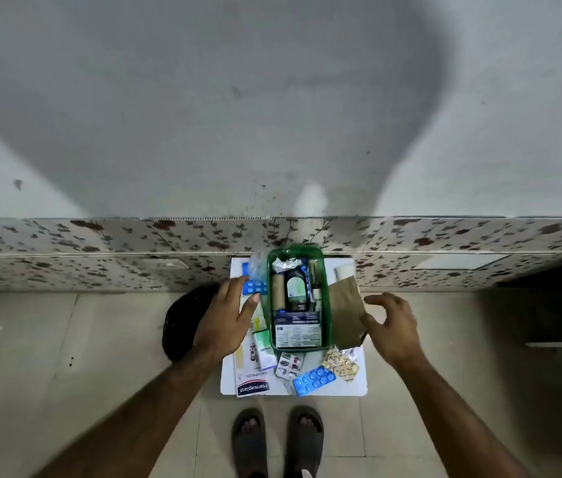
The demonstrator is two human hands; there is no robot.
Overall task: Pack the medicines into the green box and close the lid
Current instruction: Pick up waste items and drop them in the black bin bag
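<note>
The green box [327, 305] stands on a small white table [359, 384], its lid [294, 249] raised at the far end. Inside lie a brown bottle [296, 291], a bandage roll [278, 292] and a printed carton [297, 331]. My left hand [228, 319] is left of the box, fingers apart, with the fingertips and thumb at a blue blister pack [255, 288]. My right hand [391, 326] is spread to the right, thumb against a brown paper bag [345, 312]. Loose in front lie a Hansaplast box [252, 388], another blue blister [314, 379], yellow tablet strips [340, 365] and a green-white carton [264, 350].
A black round object [183, 322] sits on the floor, left of the table. My feet in dark sandals [277, 439] stand just before the table's near edge. A flower-patterned tiled ledge [100, 250] and a grey wall rise behind the table.
</note>
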